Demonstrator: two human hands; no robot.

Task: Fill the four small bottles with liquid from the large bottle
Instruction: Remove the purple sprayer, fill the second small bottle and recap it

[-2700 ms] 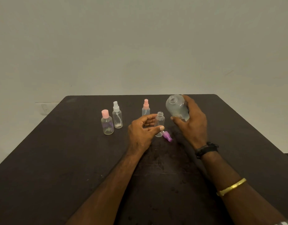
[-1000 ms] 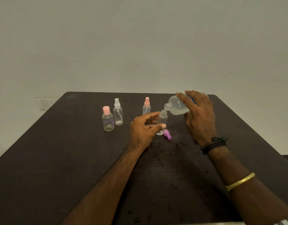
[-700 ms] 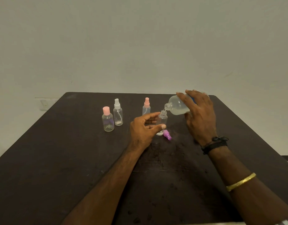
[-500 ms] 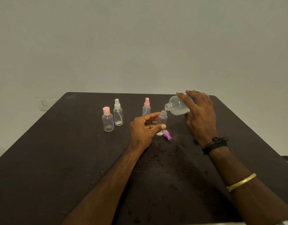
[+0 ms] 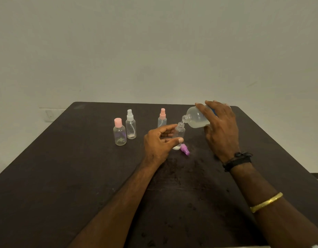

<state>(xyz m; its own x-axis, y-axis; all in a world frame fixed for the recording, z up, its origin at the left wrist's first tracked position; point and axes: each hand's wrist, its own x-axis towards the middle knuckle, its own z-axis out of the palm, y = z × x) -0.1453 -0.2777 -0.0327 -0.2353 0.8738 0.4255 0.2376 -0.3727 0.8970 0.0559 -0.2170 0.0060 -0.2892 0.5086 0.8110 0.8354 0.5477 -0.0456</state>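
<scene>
In the head view, a dark table (image 5: 65, 176) stood against a plain pale wall (image 5: 154, 51). The left hand (image 5: 160, 142) was holding the open small bottle (image 5: 179, 133), with the thumb and the forefinger curled round its body. This bottle stood upright on the table, near the middle, and a little whitish liquid showed at its bottom.

The right hand (image 5: 221, 129) was grasping the large bottle (image 5: 195, 117) from above, the fingers spread over its side. The large bottle was lifted off the table and tilted to the left, almost lying. Its open mouth was just above the mouth of the open small bottle, and a thin stream of liquid ran between the two mouths. Cloudy liquid lay along the lower side of the large bottle.

A purple spray cap (image 5: 185, 149) lay on its side on the table, just beside the foot of the open small bottle, on the right.

Three other small bottles stood upright and closed, to the left and behind. The pink-capped bottle (image 5: 119, 133) was the most to the left, and the white spray bottle (image 5: 131, 126) was just beside it. The pink spray bottle (image 5: 162, 119) was behind the left hand.

The right arm carried a black wristband (image 5: 238, 161) and, lower down, a gold bangle (image 5: 266, 202).
</scene>
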